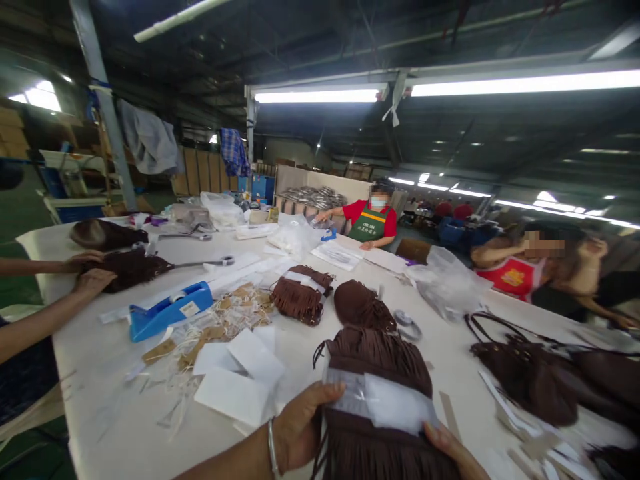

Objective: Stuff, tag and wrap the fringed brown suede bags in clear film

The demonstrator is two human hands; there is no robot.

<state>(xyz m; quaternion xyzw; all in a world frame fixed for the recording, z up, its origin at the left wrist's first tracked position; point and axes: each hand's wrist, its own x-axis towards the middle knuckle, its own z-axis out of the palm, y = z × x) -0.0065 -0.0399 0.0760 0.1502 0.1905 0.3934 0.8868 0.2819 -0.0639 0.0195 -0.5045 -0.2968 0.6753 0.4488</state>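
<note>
A brown fringed bag (380, 373) with a white paper band taped across its front lies at the near edge of the white table (125, 407). My left hand (300, 423), a bangle on its wrist, grips the bag's left side with the thumb on the band. My right hand (453, 450) holds the bag's right lower edge, fingers closed against it. Two more fringed bags lie just beyond: one banded (303, 293), one plain (363, 307).
A blue tape dispenser (165, 310), paper tags and white sheets (235, 373) lie to the left. A co-worker's hands (90, 273) rest on a brown bag at far left. Brown handbags (530, 373) lie right. Two people sit across the table.
</note>
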